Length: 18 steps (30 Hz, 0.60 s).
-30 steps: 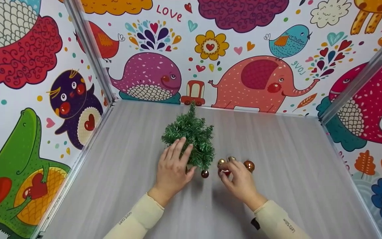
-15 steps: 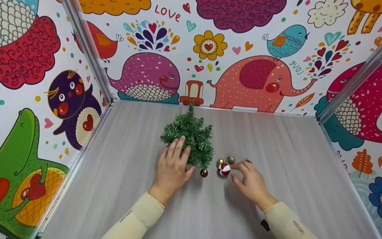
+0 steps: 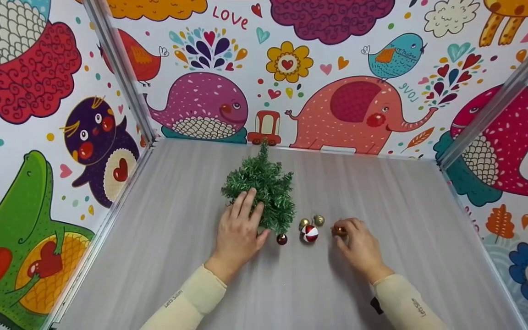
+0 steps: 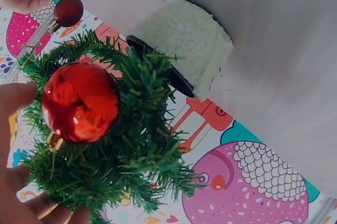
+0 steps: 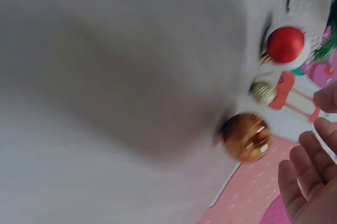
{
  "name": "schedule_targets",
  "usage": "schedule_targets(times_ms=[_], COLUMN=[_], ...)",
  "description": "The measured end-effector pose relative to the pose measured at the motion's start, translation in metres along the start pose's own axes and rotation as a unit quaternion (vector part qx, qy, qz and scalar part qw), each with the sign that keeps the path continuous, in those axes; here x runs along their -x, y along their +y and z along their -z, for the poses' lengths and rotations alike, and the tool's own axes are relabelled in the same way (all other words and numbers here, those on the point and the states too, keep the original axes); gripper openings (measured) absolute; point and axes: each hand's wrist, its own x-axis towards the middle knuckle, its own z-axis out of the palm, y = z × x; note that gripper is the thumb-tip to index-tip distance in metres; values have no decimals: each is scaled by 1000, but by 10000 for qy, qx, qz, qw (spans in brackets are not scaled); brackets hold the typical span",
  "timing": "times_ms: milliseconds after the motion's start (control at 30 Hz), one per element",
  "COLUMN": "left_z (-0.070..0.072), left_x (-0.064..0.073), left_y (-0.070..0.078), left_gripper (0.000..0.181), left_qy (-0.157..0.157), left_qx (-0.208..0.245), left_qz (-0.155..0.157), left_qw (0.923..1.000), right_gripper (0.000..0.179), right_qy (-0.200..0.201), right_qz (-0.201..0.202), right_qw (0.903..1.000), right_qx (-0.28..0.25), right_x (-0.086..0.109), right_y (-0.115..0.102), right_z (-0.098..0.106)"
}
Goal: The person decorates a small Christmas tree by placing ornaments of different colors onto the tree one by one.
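Note:
A small artificial Christmas tree [image 3: 264,188] stands on the table, its white base [image 4: 184,37] showing in the left wrist view. My left hand [image 3: 241,233] rests on its near side with spread fingers. A shiny red ball ornament [image 4: 80,101] hangs among the branches beside that hand, and a dark red ball [image 3: 282,239] hangs from the tree's lower right. My right hand [image 3: 360,243] is at a copper ball ornament [image 5: 246,137], fingertips over it in the head view. In the right wrist view its relaxed fingers show a gap to the ball.
Between tree and right hand lie a red-and-white ball [image 3: 310,233] and two small gold balls, one [image 3: 319,220] behind it and the other [image 3: 304,223] at its left. Printed panels with metal edge strips [image 3: 129,78] wall the table [image 3: 177,192] at the back and sides.
My right hand has let go of the red-and-white ball, which stays by the gold balls, and has moved right to the copper ball. The left hand remains on the tree.

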Motion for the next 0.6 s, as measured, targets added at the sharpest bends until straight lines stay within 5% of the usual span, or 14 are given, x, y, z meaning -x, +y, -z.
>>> schedule_targets(times_ms=[300, 600], left_z=[0, 0], left_x=[0, 1], left_y=[2, 0], left_gripper=[66, 58], left_qy=[-52, -32], left_qx=[-18, 174], left_qz=[24, 139], left_qw=[10000, 9997], right_gripper=[39, 40], right_qy=[-350, -355], right_qz=[-558, -326], right_qw=[9969, 9972], right_qx=[421, 579], right_x=[-4, -8], right_y=[21, 21], right_z=[-6, -15])
